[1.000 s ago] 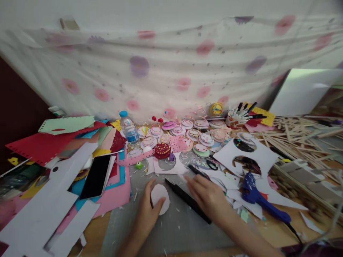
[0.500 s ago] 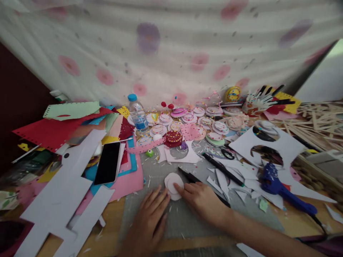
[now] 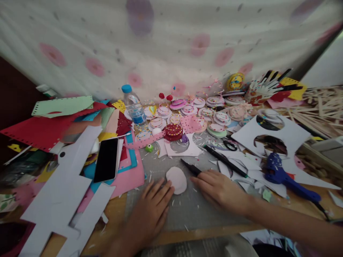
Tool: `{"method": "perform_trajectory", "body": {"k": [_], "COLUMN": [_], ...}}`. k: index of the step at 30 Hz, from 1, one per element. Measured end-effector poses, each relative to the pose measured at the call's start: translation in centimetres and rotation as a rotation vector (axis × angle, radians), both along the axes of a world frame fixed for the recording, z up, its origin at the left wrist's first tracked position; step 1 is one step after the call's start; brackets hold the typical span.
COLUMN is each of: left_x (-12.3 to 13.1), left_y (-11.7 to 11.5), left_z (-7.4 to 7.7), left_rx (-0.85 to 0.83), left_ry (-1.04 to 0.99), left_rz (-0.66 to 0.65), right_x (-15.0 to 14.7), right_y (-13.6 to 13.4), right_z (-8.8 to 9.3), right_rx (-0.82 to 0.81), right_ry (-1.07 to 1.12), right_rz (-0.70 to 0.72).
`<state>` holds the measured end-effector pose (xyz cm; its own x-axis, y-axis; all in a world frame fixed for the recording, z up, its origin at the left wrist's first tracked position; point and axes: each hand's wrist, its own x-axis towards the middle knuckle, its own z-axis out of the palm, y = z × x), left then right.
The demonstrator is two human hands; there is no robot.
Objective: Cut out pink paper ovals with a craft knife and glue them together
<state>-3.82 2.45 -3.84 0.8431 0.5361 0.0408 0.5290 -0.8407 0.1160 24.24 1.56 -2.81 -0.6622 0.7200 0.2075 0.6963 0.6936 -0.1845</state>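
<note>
A small white paper disc lies on the grey cutting mat. My left hand rests palm down at its left, fingers stretched out and fingertips on the disc's edge. To the right, my right hand is curled over a black craft knife. The knife's pointed front end sticks out to the upper left; its rear part is hidden under the hand. A black marker lies just beyond the right hand, among white paper offcuts.
Behind the mat stand several decorated paper discs and a water bottle. Coloured sheets, a phone and cut white card fill the left. A blue glue gun and holed white card lie right.
My right hand has left the disc and moved right onto the craft knife. The two offset paper circles now show as one outline. The view has tilted slightly downward.
</note>
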Motion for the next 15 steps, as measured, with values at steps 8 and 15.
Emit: {"method": "perform_trajectory", "body": {"k": [8,15], "left_x": [0.5,1.8], "left_y": [3.1,6.6], "left_z": [2.3,4.3], "left_rx": [-0.101,-0.252], "left_ry": [-0.014,0.004], "left_rz": [-0.199,-0.356], "right_x": [2.5,2.5], "right_y": [-1.3,-0.2], "right_z": [-0.5,-1.3], "right_rx": [-0.150,-0.166], "right_ry": [-0.119,-0.231], "right_rz": [-0.217,-0.147]}}
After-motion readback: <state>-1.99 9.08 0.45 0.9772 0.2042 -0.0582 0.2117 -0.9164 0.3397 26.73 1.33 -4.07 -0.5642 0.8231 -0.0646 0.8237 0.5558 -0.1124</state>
